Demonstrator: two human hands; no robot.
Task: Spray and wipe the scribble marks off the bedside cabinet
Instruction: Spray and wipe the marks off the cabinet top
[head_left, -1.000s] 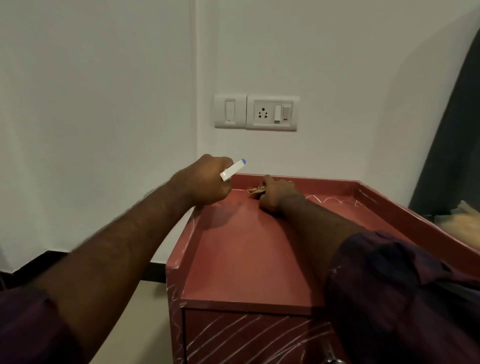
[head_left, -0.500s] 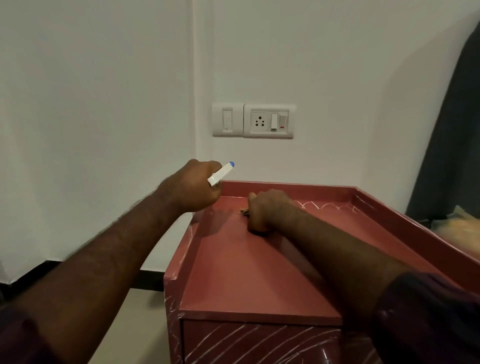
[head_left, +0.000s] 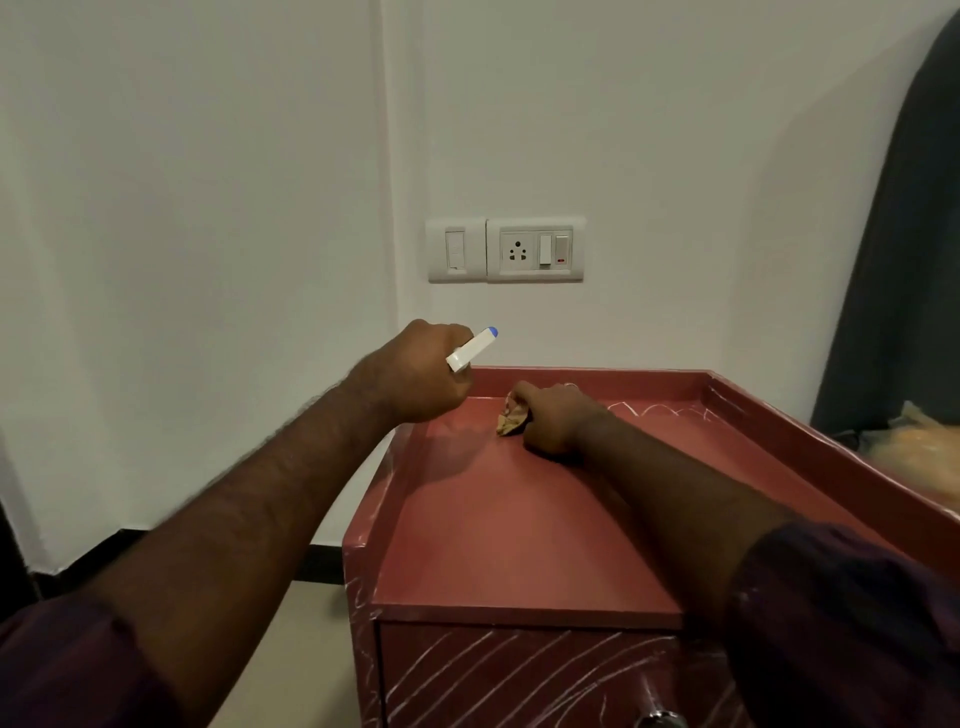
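Fingers of the right hand bunch a crumpled cloth down on the cabinet top near white scribbles; left hand grips a white sprayer.

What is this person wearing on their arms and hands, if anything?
Nothing on the hands: the left hand and the right hand are bare, with no gloves, and no watch or band shows at either wrist. The forearms are uncovered too. Higher up, the left sleeve and the right sleeve are dark purple fabric, ending at about the elbows.
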